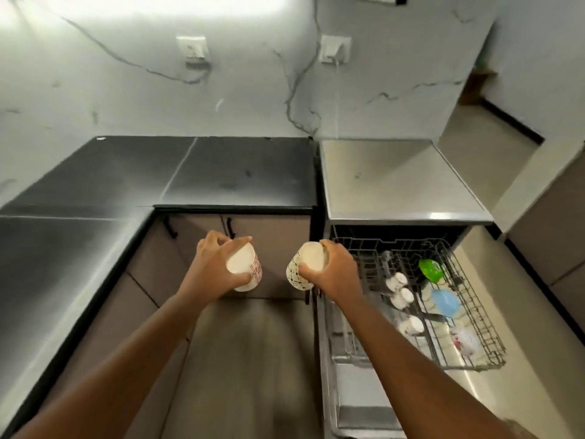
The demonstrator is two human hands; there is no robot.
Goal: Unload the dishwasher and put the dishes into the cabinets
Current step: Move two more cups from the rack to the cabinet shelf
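Note:
My left hand (211, 264) grips a white cup with red markings (250, 274), its base turned toward me. A white cup with a dark dotted pattern (297, 274) is held in my right hand (335, 270), also base toward me. Both cups hang in front of the closed lower cabinet doors (275, 229), just left of the dishwasher. The dishwasher's wire rack (481, 318) is pulled out at the right. In it are three small white cups (402, 296), a green dish (430, 270), a blue dish (446, 301) and a white item with red marks (465, 340).
A dark L-shaped counter (202, 172) runs along the left and back. A steel dishwasher top (395, 179) sits at the right. The open dishwasher door (357, 400) lies below the rack. Brown floor (253, 359) stretches beneath my arms. Two wall sockets (193, 49) are on the marble wall.

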